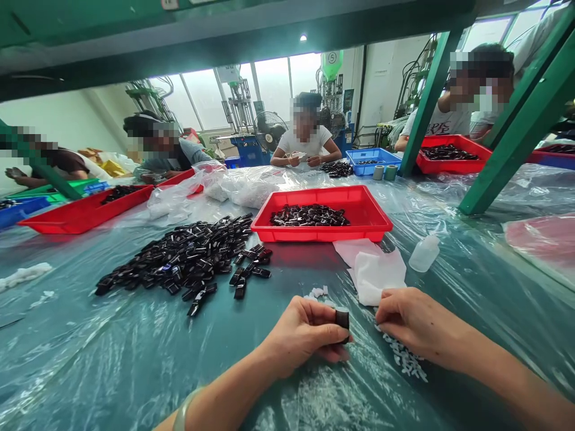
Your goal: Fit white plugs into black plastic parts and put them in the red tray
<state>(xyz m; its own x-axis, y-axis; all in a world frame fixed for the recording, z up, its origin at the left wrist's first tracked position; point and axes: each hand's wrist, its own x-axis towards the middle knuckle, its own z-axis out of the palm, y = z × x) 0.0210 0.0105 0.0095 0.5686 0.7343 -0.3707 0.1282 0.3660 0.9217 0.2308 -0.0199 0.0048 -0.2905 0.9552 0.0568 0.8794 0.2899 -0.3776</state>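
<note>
Across the plastic-sheeted table [112, 359], the left hand [303, 335] held one small, glossy black piece [342, 320] up at its fingertips, just above the sheeting and near the middle of the view, while the right hand [417, 320] hovered close beside it. The step in hand looked like close finger work on this single piece, and the next move seemed to call for a steady pinch and a fine touch rather than any long reach. The piece's long axis appeared to stand roughly upright, with a slight tilt, and its dark end-face turned toward the right hand, though the fingers hid part of it. The left grip was closed firmly on the piece between thumb and fingers. The right grip was nearly closed, its fingertips drawn together, but the view did not show whether they held anything. Small white bits [402, 356] lay scattered under the right hand, with a few more [317, 292] just beyond the left. Ahead spread a loose heap of black pieces [179, 260], and beyond the hands lay a crumpled white tissue [375, 269], a plastic squeeze bottle [424, 252] and a red tray [321, 236] holding more black pieces.
</note>
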